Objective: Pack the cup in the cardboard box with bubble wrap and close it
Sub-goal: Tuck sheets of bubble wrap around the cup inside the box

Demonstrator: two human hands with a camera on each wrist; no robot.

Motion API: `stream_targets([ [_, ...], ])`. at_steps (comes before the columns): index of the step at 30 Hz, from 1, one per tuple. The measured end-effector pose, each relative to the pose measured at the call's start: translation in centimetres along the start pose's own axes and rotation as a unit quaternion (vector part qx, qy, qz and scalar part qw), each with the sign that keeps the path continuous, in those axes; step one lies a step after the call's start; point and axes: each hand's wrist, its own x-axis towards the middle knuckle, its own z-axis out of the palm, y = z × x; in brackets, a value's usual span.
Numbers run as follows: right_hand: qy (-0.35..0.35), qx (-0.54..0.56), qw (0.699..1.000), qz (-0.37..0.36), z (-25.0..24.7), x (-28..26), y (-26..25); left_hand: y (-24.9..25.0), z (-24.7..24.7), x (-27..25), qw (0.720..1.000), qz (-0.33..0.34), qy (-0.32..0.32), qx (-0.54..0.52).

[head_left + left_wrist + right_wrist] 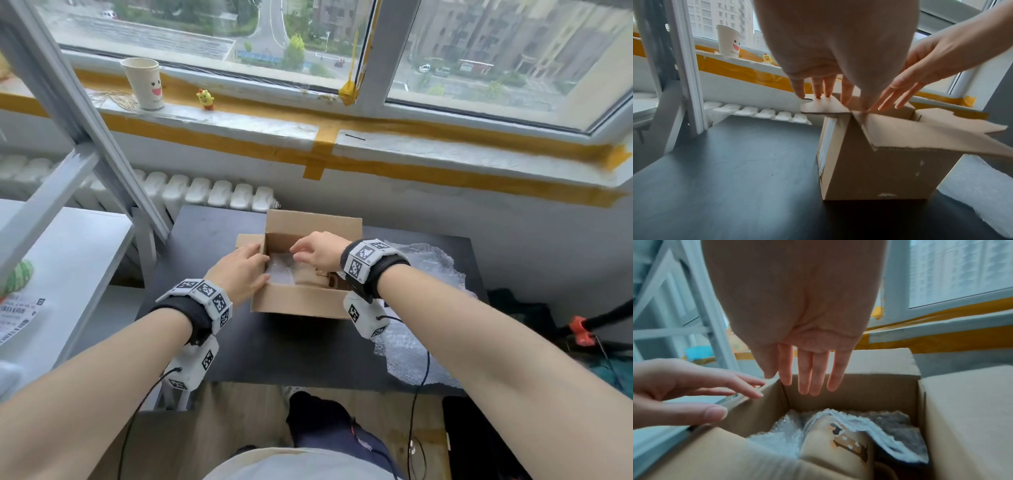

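An open cardboard box [301, 303] stands on the black table [205, 246]. Inside lies a beige cup [838, 447] with a dark print, partly covered by bubble wrap [869, 423]. My left hand [245, 265] rests with straight fingers on the box's left flap [822, 106]. My right hand [310, 250] hovers over the opening with its fingers straight and relaxed, holding nothing. In the right wrist view the right hand's fingers [809, 378] point down at the box's far wall, above the cup.
A loose sheet of bubble wrap [435, 274] lies on the table right of the box. A white shelf frame [85, 137] stands at the left, a radiator [205, 192] behind the table. On the windowsill are a paper cup [145, 84] and a yellow toy [205, 98].
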Motion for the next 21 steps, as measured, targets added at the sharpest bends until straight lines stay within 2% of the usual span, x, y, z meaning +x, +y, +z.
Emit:
stream_targets([
  [6,0.093,0.08,0.992,0.028,0.8,-3.7,1.1,3.0,-1.6,-0.3,0.998,0.02,0.059,-0.028],
  [9,0.147,0.123,0.98,0.06,1.3,-6.2,2.9,5.8,-1.7,0.1,0.995,0.06,0.076,-0.023],
  [16,0.207,0.176,0.952,0.142,2.7,-13.2,9.0,13.9,0.9,1.1,0.985,0.156,0.065,-0.031],
  [21,0.222,0.182,0.936,0.205,4.0,-17.2,13.9,19.9,4.6,1.9,0.971,0.239,0.019,-0.026],
])
